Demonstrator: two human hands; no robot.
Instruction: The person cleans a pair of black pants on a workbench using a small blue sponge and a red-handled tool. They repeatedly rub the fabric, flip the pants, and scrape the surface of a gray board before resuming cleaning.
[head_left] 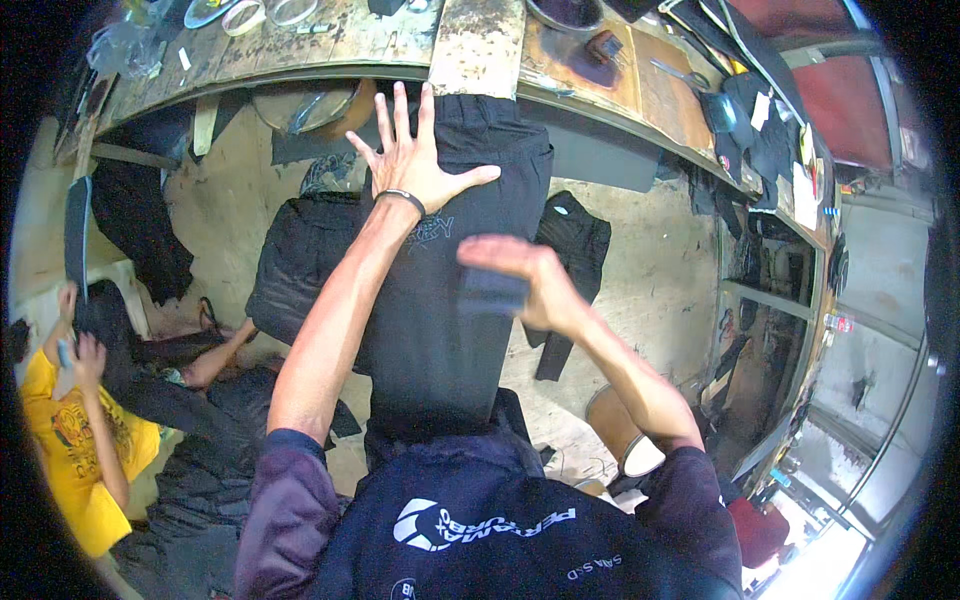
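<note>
Black trousers [440, 310] are stretched over a narrow board [475, 50] that runs from the workbench toward my body. The waistband lies at the far end, and a pale outlined print shows near the middle. My left hand [412, 165] presses flat on the cloth beside the print, fingers spread, a dark band at the wrist. Over the cloth to the right of the print, my right hand [530, 275] is smeared by motion. Its fingers close on a dark, block-shaped thing [492, 293], too blurred to name exactly.
Ahead, the wooden workbench [370, 40] carries tape rolls [243, 17], a round dark pan [566, 10] and scissors [680, 73]. Other dark garments [305, 260] lie on the floor, and a drum-like container [615, 430] stands at right. A person in yellow [85, 430] sits at far left.
</note>
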